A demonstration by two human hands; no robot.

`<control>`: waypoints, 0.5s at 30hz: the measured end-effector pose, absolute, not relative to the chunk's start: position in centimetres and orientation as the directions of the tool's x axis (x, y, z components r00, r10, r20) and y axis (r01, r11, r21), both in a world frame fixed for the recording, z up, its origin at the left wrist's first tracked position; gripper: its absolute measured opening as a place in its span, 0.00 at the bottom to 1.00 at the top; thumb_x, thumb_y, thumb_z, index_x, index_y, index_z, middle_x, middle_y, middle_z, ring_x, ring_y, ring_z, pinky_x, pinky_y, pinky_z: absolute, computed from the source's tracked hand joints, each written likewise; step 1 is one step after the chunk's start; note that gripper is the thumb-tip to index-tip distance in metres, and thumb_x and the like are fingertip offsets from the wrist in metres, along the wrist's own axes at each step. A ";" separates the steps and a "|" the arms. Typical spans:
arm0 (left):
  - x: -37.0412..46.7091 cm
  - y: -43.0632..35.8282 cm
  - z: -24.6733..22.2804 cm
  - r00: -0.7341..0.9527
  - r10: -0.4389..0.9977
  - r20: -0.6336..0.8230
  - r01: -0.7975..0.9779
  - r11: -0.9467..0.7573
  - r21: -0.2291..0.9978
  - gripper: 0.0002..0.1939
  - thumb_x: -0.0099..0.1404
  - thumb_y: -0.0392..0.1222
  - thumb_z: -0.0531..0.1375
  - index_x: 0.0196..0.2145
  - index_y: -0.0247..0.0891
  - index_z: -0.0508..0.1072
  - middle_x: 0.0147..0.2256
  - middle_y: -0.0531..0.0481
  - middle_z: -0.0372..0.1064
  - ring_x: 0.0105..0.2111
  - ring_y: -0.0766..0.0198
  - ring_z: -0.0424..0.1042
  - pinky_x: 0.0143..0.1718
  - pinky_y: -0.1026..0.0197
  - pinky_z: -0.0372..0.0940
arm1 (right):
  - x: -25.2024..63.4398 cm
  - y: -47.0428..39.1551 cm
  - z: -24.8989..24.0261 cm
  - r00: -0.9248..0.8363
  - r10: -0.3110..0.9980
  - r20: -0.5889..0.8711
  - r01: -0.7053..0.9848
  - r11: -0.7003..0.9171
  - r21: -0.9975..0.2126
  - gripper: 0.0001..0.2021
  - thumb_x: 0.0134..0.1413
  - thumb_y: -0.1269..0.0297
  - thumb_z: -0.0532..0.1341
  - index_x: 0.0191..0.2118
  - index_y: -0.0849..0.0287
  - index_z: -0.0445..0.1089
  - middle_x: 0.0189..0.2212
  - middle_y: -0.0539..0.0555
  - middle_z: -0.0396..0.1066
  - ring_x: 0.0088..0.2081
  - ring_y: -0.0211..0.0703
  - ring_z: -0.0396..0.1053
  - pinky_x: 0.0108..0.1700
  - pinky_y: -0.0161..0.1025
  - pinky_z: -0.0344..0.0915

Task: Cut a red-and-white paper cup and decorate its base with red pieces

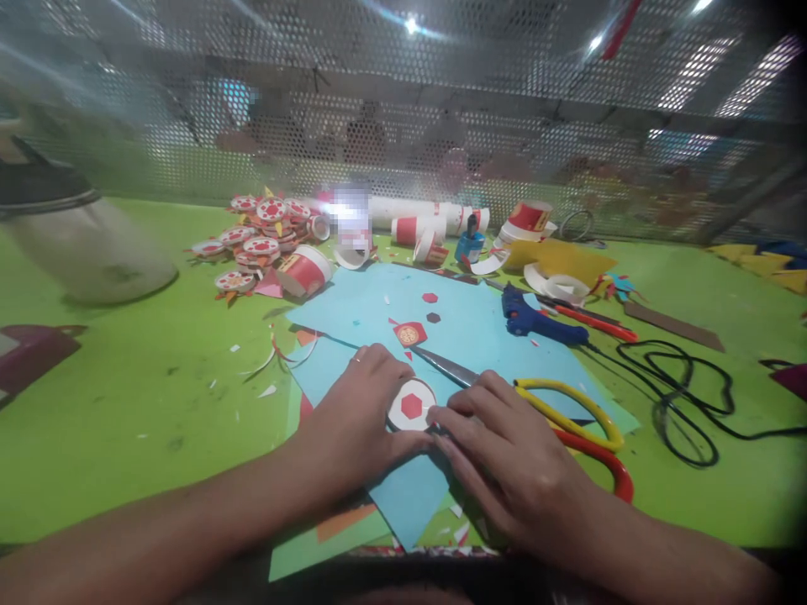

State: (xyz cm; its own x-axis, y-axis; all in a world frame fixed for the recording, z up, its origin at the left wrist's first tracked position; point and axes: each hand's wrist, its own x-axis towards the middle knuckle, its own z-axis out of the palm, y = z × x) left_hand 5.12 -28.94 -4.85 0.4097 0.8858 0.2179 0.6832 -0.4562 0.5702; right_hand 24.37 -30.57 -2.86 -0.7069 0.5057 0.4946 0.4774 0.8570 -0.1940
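A round white paper disc (396, 413) with a red hexagon (412, 406) at its centre faces up between my hands. My left hand (359, 412) curls around its left side, thumb along the lower edge. At the right edge, the fingertips of my right hand (498, 454) are pinched together and touch the disc; a tiny red speck shows there, too small to name. Scissors with yellow and red handles (555, 403) lie partly beneath my right hand, their blade (445, 366) pointing left. Beyond the blade are a red paper piece with a patterned circle (408, 334) and small cut hexagons (429, 297).
Blue paper sheets (353, 302) cover the green table (189, 403). A blue glue gun (542, 323) and its black cord (661, 395) lie right. Decorated discs (261, 246) are piled at back left, near cut paper cups (305, 270). A large whitish container (101, 252) stands left.
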 end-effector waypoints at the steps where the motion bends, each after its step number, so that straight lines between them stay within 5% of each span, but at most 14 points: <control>1: 5.2 -28.9 -4.9 0.410 0.887 0.211 0.691 -0.453 0.563 0.18 0.55 0.46 0.65 0.40 0.37 0.66 0.41 0.46 0.60 0.43 0.54 0.60 0.44 0.52 0.61 | 24.3 -30.6 -2.9 -0.712 0.507 0.486 0.481 0.856 -0.188 0.07 0.58 0.78 0.55 0.34 0.72 0.71 0.29 0.62 0.67 0.34 0.47 0.58 0.39 0.50 0.61; 5: 5.1 -29.1 -4.6 0.426 0.887 0.177 0.704 -0.448 0.551 0.18 0.55 0.48 0.64 0.39 0.36 0.66 0.40 0.45 0.60 0.43 0.54 0.60 0.44 0.52 0.61 | 24.2 -30.8 -2.9 -0.730 0.540 0.420 0.522 0.836 -0.167 0.09 0.60 0.70 0.57 0.39 0.71 0.72 0.30 0.62 0.67 0.35 0.49 0.56 0.40 0.52 0.61; 11: 3.9 -29.1 -2.8 0.470 0.883 0.009 0.715 -0.386 0.583 0.32 0.53 0.45 0.65 0.54 0.39 0.61 0.47 0.45 0.60 0.48 0.53 0.61 0.49 0.50 0.59 | 24.3 -31.0 -3.0 -0.724 0.577 0.378 0.558 0.812 -0.171 0.15 0.59 0.62 0.57 0.43 0.70 0.72 0.32 0.63 0.67 0.37 0.53 0.56 0.40 0.57 0.60; 15: 3.4 -29.0 -2.2 0.526 0.850 -0.035 0.693 -0.404 0.597 0.25 0.55 0.43 0.63 0.51 0.42 0.65 0.44 0.48 0.61 0.45 0.55 0.63 0.45 0.52 0.61 | 24.1 -30.8 -3.2 -0.718 0.576 0.392 0.559 0.812 -0.168 0.14 0.59 0.63 0.58 0.41 0.71 0.73 0.31 0.63 0.67 0.36 0.52 0.56 0.38 0.54 0.60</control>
